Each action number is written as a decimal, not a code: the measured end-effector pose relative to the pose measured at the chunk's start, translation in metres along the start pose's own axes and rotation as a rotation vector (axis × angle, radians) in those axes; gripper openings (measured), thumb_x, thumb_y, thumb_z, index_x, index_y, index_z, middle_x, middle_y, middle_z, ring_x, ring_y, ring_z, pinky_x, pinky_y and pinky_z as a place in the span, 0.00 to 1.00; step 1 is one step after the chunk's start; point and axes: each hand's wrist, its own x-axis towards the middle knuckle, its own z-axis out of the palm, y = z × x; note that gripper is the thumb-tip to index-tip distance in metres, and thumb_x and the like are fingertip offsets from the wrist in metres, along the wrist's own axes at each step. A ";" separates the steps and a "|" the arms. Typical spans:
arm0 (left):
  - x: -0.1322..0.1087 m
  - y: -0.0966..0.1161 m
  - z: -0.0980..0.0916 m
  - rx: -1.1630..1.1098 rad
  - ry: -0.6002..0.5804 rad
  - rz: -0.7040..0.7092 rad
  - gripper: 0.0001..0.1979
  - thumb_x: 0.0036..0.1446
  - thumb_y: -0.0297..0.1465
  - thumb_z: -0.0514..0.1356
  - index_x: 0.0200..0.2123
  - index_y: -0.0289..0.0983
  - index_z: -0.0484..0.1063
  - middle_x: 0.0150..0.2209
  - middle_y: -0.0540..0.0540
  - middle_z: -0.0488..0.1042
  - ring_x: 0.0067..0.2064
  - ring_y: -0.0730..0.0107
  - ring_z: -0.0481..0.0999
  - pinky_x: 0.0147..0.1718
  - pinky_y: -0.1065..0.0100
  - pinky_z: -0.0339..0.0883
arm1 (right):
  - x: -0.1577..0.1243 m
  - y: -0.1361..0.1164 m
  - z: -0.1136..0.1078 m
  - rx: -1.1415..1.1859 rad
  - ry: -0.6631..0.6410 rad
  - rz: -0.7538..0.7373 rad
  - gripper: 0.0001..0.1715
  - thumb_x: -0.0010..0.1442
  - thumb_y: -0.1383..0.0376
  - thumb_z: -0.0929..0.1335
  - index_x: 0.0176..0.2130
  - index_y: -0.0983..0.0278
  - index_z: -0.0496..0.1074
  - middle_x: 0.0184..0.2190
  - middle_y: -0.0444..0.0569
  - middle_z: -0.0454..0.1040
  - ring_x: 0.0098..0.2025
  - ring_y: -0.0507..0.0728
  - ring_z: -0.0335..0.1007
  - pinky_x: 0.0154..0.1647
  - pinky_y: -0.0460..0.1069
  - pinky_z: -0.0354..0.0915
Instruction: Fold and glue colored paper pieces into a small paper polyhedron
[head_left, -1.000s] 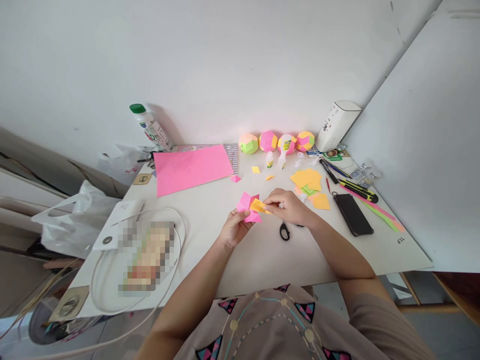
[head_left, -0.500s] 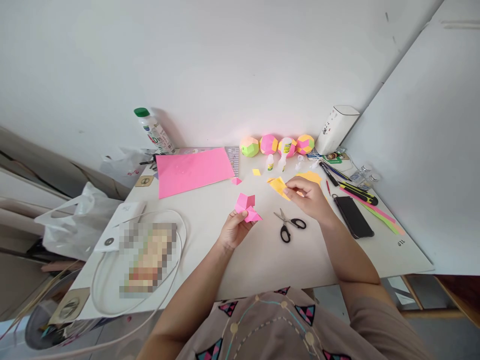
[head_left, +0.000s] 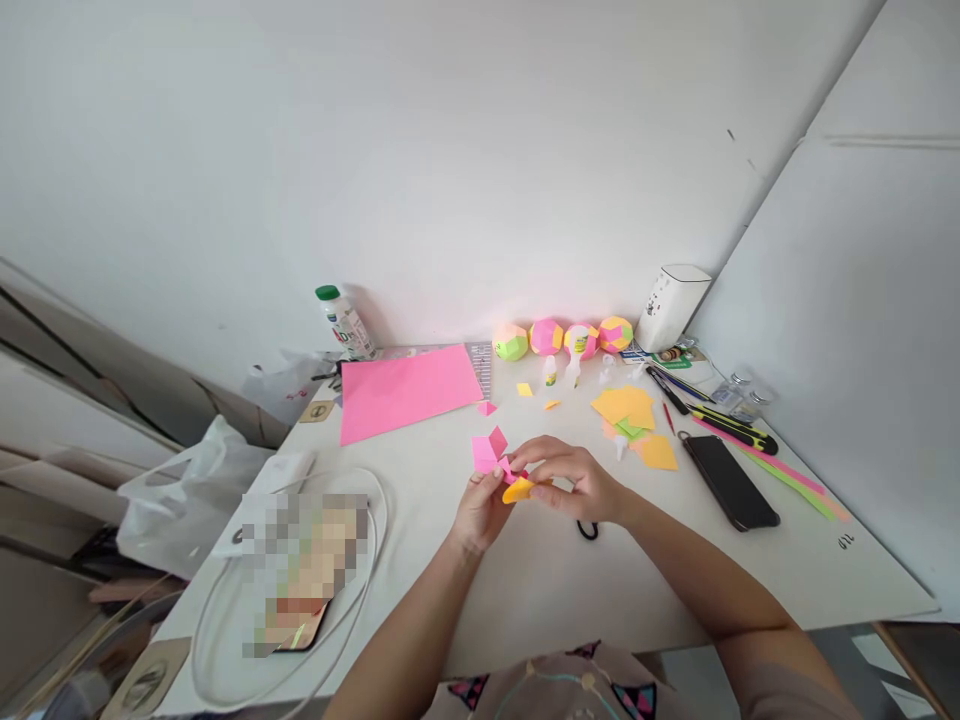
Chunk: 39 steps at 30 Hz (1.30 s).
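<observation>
My left hand (head_left: pixel 480 510) is closed on a folded pink paper piece (head_left: pixel 490 452) above the white table (head_left: pixel 540 590). My right hand (head_left: pixel 574 480) pinches a small orange paper piece (head_left: pixel 517 490) and holds it against the pink one. The two hands meet at the table's middle. Black scissors (head_left: pixel 587 528) lie just behind my right wrist, mostly hidden.
A pink sheet (head_left: pixel 409 390) lies at the back left beside a bottle (head_left: pixel 345 322). Several paper balls (head_left: pixel 547 337) line the wall. Orange and green squares (head_left: pixel 630 410), a phone (head_left: pixel 729 480), cutters and pens sit to the right. A white cable loops at the left.
My right hand came back from the orange stack with an orange piece and joined it to the pink piece in my left hand. The view tilted upward.
</observation>
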 end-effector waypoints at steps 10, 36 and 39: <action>-0.003 0.003 0.003 -0.007 0.049 0.017 0.12 0.44 0.37 0.70 0.25 0.36 0.74 0.24 0.50 0.74 0.28 0.72 0.72 0.31 0.68 0.64 | -0.002 0.002 0.000 -0.219 -0.027 -0.112 0.08 0.60 0.72 0.65 0.39 0.63 0.73 0.43 0.57 0.76 0.48 0.58 0.71 0.49 0.57 0.69; -0.002 0.014 0.001 0.157 0.056 -0.063 0.28 0.46 0.58 0.58 0.28 0.37 0.76 0.29 0.44 0.75 0.36 0.60 0.74 0.36 0.62 0.65 | -0.011 0.022 -0.025 0.122 -0.135 0.213 0.13 0.62 0.58 0.65 0.34 0.66 0.71 0.40 0.59 0.74 0.42 0.57 0.71 0.38 0.53 0.69; 0.000 0.013 -0.001 0.168 0.084 -0.108 0.21 0.48 0.49 0.63 0.24 0.35 0.74 0.25 0.47 0.72 0.29 0.66 0.71 0.31 0.65 0.63 | -0.011 0.023 -0.028 0.120 -0.195 0.188 0.08 0.61 0.63 0.65 0.34 0.66 0.71 0.39 0.57 0.75 0.41 0.56 0.71 0.37 0.52 0.68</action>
